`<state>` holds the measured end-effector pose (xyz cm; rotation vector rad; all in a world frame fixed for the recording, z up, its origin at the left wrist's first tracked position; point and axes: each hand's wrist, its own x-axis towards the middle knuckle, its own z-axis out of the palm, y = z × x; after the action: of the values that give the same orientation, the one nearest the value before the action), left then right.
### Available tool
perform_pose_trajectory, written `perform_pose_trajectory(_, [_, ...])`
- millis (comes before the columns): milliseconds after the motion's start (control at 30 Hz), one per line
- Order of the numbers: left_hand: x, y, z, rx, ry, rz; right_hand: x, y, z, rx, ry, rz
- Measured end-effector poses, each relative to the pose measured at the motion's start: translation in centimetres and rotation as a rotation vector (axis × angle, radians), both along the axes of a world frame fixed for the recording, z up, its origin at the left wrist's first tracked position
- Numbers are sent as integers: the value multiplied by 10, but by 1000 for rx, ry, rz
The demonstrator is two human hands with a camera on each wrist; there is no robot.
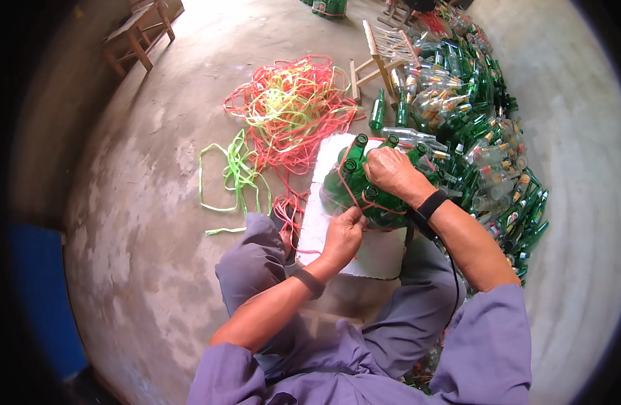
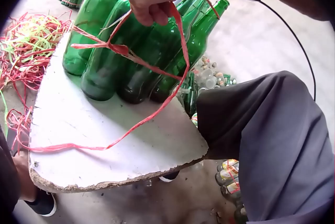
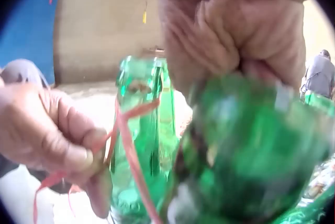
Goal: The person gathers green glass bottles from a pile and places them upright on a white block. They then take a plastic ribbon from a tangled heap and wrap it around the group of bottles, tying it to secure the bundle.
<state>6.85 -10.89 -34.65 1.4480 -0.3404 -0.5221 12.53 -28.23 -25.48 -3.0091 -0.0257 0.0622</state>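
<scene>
Several green glass bottles (image 1: pixel 351 165) stand upright in a bundle on a white board (image 2: pixel 94 124). A pink plastic strap (image 2: pixel 149 116) runs round and across them, with a knot on the near side. My left hand (image 1: pixel 344 236) pinches this strap between thumb and fingers, close to the front of the bundle; in the right wrist view that hand (image 3: pixel 52 135) shows at the left. My right hand (image 1: pixel 395 174) is curled at a bottle neck in the middle of the bundle, its fingertips hidden. In the right wrist view a blurred green bottle (image 3: pixel 251 140) stands right below it.
A tangled heap of pink and green strap (image 1: pixel 290 111) lies on the floor beyond the board. Loose bottles (image 1: pixel 479 128) are piled along the right wall. A small wooden stool (image 1: pixel 385 57) stands at that pile, and a wooden chair (image 1: pixel 138 34) at the far left.
</scene>
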Motion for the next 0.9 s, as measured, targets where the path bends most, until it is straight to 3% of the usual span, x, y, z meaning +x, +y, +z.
perform_pose_trajectory(300, [2,3,4,90,33,-95,0,1,-2,-2,-21,-54])
perform_pose_trajectory(400, [3,1,7,98,8,-78,3,-1,0,42,91,-101])
perform_pose_trajectory(500, [2,1,12,53,114,-102,4,-10,-9,120,138,-123])
perform_pose_trajectory(533, [0,-1,15,-34,191,-77,-4,7,26,137,190,-84])
perform_pose_trajectory(567, [-2,0,18,-120,269,-51,-7,6,22,138,190,-83])
perform_pose_trajectory(633, [-2,2,25,-112,277,-61,-11,5,14,189,46,-151])
perform_pose_trajectory(833, [-2,0,31,-155,334,-87,-25,19,43,57,20,-254])
perform_pose_trajectory(867, [-2,0,32,-148,311,-88,-32,16,36,56,-195,-180])
perform_pose_trajectory(900, [-2,1,31,-145,313,-91,-41,19,39,58,-193,-184])
